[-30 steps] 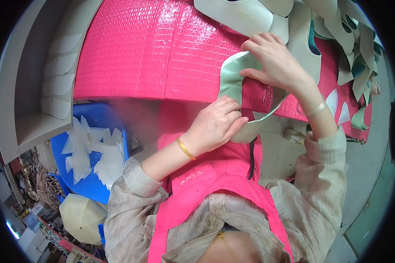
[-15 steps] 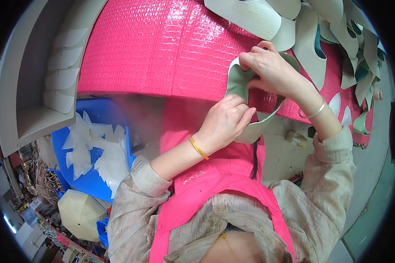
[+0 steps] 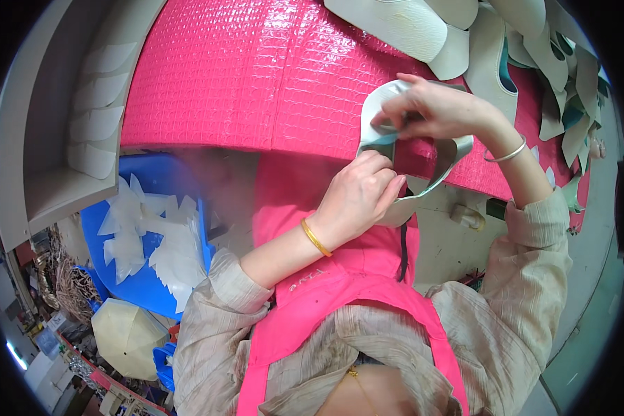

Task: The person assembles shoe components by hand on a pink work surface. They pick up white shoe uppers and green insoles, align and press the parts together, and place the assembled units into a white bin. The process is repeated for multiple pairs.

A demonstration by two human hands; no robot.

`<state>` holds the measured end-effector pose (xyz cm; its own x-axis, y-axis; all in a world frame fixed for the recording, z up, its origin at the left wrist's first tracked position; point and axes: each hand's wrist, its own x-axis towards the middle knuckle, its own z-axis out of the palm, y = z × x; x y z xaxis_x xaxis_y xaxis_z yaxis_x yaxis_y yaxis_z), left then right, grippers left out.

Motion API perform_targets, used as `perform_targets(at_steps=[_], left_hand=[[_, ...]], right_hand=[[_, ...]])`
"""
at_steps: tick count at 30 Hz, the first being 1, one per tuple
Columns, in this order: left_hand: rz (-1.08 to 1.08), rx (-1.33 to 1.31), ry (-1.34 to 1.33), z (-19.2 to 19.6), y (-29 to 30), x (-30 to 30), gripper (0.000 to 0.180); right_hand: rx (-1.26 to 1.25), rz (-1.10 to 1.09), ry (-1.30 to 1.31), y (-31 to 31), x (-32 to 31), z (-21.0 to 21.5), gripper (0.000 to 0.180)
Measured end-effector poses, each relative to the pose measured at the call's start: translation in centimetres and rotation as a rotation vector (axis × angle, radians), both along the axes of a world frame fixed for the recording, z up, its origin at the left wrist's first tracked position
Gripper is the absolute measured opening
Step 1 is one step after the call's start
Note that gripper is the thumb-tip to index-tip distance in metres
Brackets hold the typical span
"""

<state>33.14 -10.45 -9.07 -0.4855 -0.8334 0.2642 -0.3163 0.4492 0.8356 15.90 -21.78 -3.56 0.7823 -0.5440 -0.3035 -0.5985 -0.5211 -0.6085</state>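
I see the left hand (image 3: 360, 191) pinching a curved pale piece (image 3: 373, 97) that overhangs the pink surface (image 3: 256, 90). I'd judge its lining is being smoothed; that calls for a steady left hold. The right hand's (image 3: 440, 111) curled fingers blur; whether they grip, I can't tell.
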Motion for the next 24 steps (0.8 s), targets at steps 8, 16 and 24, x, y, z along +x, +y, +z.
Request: perform_targets(at_steps=[8, 16, 24], left_hand=[[0.149, -0.235, -0.438, -0.9, 0.6, -1.6, 0.041], [0.159, -0.293, -0.609, -1.0, -0.3, -2.5, 0.044], [0.152, -0.425, -0.521, -2.0, -2.4, -3.0, 0.040]], right_hand=[[-0.249, -0.137, 0.198, -1.6, 1.2, -1.8, 0.019], [-0.241, 0.000, 0.393, -2.3, 1.9, -1.1, 0.025], [-0.049, -0.134, 0.463, -2.6, 0.6, 0.0, 0.027]])
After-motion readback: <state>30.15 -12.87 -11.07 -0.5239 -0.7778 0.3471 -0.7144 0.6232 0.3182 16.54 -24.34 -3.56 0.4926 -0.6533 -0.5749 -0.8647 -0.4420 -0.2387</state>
